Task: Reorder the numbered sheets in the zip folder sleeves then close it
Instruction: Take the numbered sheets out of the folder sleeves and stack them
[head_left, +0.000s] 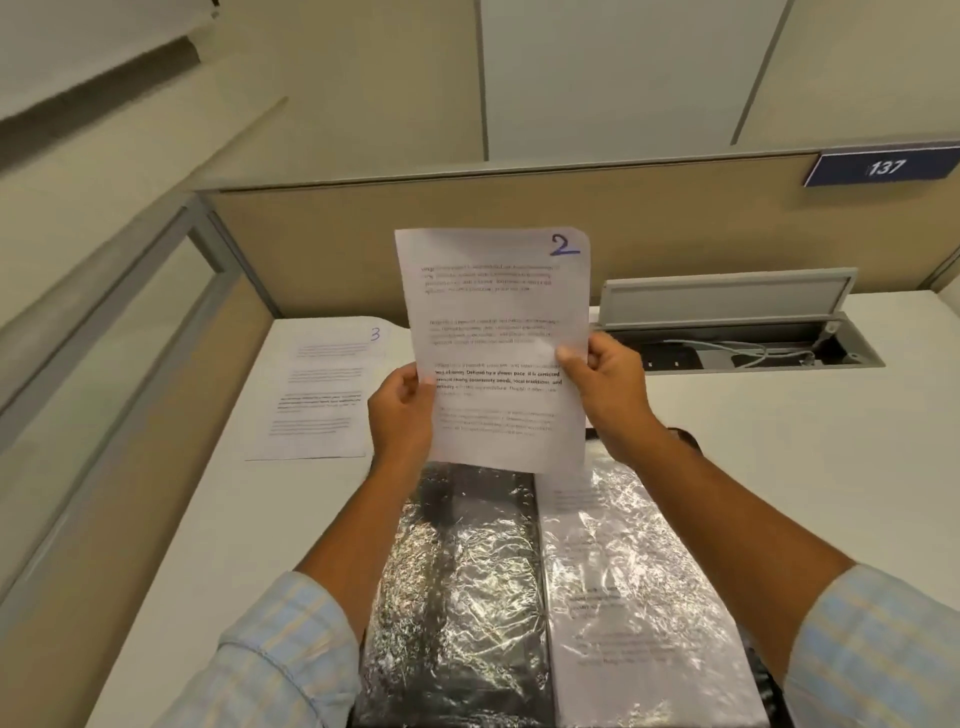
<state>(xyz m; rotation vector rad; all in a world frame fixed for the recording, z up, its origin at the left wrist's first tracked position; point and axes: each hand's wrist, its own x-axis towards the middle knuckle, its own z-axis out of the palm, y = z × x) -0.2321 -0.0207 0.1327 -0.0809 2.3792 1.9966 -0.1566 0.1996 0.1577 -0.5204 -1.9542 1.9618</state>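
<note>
Lying flat on white desk (779, 467) at far left: sheet marked 3 (317, 389), thin printed paper, well apart from my hands. My left hand (402, 410) pinches left edge of sheet marked 2 (498, 332); paper upright, slightly curved, raised above open zip folder (527, 519). My right hand (602, 384) pinches its right edge. Below: left sleeve (457, 597), crinkled shiny plastic over black; right sleeve (634, 597) holds printed sheet, number not readable.

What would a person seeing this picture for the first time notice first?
Probably the sheet marked 2, held up at the centre by the left hand and right hand. Under it the open zip folder shows crinkled shiny sleeves, and the sheet marked 3 lies on the desk to the left.
</note>
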